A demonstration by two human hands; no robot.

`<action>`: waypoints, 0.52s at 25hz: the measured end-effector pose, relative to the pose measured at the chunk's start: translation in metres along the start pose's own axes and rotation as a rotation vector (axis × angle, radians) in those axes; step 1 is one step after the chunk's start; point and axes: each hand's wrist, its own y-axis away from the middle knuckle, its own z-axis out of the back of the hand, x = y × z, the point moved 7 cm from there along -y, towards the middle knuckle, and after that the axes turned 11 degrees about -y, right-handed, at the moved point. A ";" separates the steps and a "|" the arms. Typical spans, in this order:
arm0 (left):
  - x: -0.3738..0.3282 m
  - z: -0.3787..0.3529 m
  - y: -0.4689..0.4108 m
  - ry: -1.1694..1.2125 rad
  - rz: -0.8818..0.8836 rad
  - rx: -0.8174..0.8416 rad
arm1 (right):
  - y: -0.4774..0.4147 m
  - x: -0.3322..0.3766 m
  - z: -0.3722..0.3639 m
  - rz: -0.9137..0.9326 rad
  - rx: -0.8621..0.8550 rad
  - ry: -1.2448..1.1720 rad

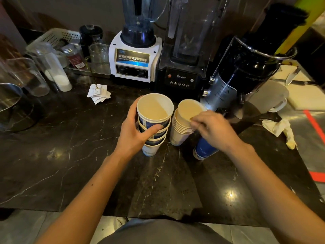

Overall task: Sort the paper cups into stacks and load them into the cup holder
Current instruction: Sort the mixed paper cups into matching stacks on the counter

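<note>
Wrapped in our left hand (135,132) is a stack of wide blue-banded cups (153,124), its base on the dark marble counter (70,147); our right hand (213,129) pinches the rim of the top cup of a narrower white stack (182,125) just beside it, with a blue cup (204,150) under our wrist and two blenders (135,55) behind

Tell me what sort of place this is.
Probably a drinks counter in a café or juice bar. Two commercial blenders stand at the back of a dark marble counter, and the left hand grips a stack of paper cups beside a second stack.
</note>
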 end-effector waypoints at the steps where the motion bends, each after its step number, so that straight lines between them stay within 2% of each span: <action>1: 0.001 0.000 0.000 0.000 0.002 0.003 | -0.001 0.000 -0.011 -0.017 0.086 -0.005; 2: 0.000 0.000 -0.001 -0.001 0.001 0.007 | -0.002 0.005 -0.010 0.004 0.066 -0.058; 5: 0.001 0.000 -0.001 -0.013 0.001 0.002 | -0.008 0.046 0.017 0.219 -0.181 -0.328; 7: 0.001 0.000 -0.001 -0.011 -0.019 0.007 | -0.015 0.074 0.015 0.339 -0.141 -0.336; 10: 0.002 0.000 -0.001 -0.012 -0.034 0.023 | -0.025 0.095 0.002 0.369 -0.007 -0.222; 13: 0.001 -0.001 -0.001 -0.004 -0.002 0.021 | -0.029 0.102 0.013 0.384 -0.134 -0.194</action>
